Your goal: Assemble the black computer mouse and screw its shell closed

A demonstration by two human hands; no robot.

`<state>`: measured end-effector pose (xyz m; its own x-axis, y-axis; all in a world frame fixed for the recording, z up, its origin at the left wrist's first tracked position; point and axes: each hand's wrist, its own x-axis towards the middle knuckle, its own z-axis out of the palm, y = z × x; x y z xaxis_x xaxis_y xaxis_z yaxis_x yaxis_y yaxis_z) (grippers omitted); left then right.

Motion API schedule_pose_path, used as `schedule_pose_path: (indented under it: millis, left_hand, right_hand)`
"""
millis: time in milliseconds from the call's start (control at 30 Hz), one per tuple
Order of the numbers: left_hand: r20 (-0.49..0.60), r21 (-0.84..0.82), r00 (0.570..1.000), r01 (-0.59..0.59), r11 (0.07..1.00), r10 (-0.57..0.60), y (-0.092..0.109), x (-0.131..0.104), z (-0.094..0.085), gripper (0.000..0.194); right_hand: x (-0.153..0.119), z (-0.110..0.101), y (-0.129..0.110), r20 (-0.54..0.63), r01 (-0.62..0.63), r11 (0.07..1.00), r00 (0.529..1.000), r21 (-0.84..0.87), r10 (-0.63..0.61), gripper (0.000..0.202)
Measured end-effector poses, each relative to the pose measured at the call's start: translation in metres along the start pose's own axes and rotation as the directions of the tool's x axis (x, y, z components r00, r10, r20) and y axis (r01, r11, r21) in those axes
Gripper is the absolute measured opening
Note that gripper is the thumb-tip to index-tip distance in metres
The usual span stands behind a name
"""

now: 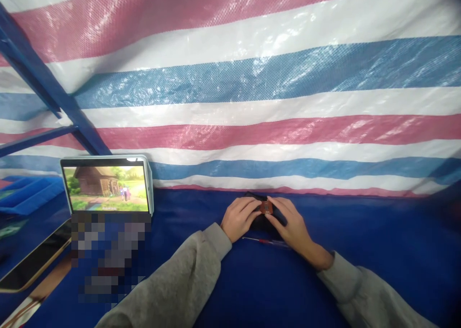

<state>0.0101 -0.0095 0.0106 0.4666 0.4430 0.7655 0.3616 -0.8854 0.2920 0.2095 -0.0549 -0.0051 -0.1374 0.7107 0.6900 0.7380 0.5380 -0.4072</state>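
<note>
The person's left hand (239, 218) and right hand (292, 224) meet over the far part of the blue tabletop (259, 289), holding a small reddish-brown piece (266, 207) between them. The fingers of each hand are drawn nearly together, thumb towards the rest, with the piece gripped at its left edge by one hand and at its right edge by the other. Small dark marks show on its face, too small to make out. A black object (264, 225) lies beneath and around the piece, partly covered by the hands; what it is cannot be told.

Just nearer the person, a thin screwdriver-like tool (264, 241) with a red section lies on the tabletop, its right end close to the right wrist. Grey sleeves (190, 273) cover both forearms.

Well to the left, a tablet (108, 188) in a pale case stands propped up, showing a cartoon house in a green landscape. A phone (39, 256) with a dark screen lies near it, and a blue tray (34, 200) sits farther back. Behind the tabletop hangs a red, white and blue striped sheet (270, 83).
</note>
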Motion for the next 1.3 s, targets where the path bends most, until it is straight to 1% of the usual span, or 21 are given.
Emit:
schedule_pose_path:
  millis: [133, 233, 433, 600, 733, 867, 1000, 1133, 1233, 1300]
  left_hand:
    - [-0.015, -0.103, 1.000, -0.005, 0.995, 0.003, 0.001, -0.001, 0.000, 0.028]
    - [-0.006, -0.176, 1.000, 0.027, 0.984, -0.028, 0.000, -0.003, -0.001, 0.035]
    - [-0.034, -0.244, 0.998, 0.040, 0.969, -0.050, -0.002, -0.005, 0.001, 0.034]
    - [-0.056, -0.247, 0.995, 0.071, 0.966, -0.087, -0.004, -0.006, 0.002, 0.030]
    - [-0.040, -0.239, 0.994, 0.091, 0.967, -0.104, -0.004, -0.007, 0.002, 0.030]
    - [-0.017, -0.260, 0.993, 0.108, 0.960, -0.116, -0.004, -0.008, 0.003, 0.036]
    - [-0.001, -0.266, 0.991, 0.130, 0.955, -0.136, -0.004, -0.008, 0.004, 0.038]
    - [0.014, -0.250, 0.987, 0.161, 0.955, -0.163, -0.004, -0.007, 0.003, 0.034]
    - [-0.003, -0.238, 0.980, 0.192, 0.952, -0.198, -0.005, -0.006, 0.001, 0.032]
    - [-0.019, -0.232, 0.976, 0.206, 0.951, -0.216, -0.005, -0.006, 0.001, 0.032]
  right_hand:
    - [0.001, -0.002, -0.002, -0.028, -0.024, 1.000, 0.999, 0.006, 0.024, 0.038]
    - [0.000, -0.002, -0.003, -0.051, -0.063, 0.998, 0.997, 0.007, 0.063, 0.035]
    - [0.000, -0.001, -0.006, -0.059, -0.145, 0.987, 0.987, 0.063, 0.149, 0.033]
    - [0.003, -0.004, -0.013, -0.020, -0.239, 0.959, 0.969, 0.150, 0.245, 0.031]
    - [0.003, -0.006, -0.017, -0.037, -0.269, 0.946, 0.959, 0.179, 0.280, 0.023]
    - [0.003, -0.006, -0.017, -0.036, -0.314, 0.935, 0.946, 0.167, 0.324, 0.032]
    - [0.002, -0.005, -0.016, -0.002, -0.313, 0.935, 0.948, 0.164, 0.318, 0.038]
    - [0.003, -0.005, -0.016, 0.025, -0.316, 0.932, 0.948, 0.178, 0.317, 0.035]
    - [0.002, -0.005, -0.017, -0.003, -0.337, 0.916, 0.938, 0.218, 0.346, 0.026]
    - [0.002, -0.004, -0.018, -0.026, -0.338, 0.910, 0.935, 0.239, 0.354, 0.032]
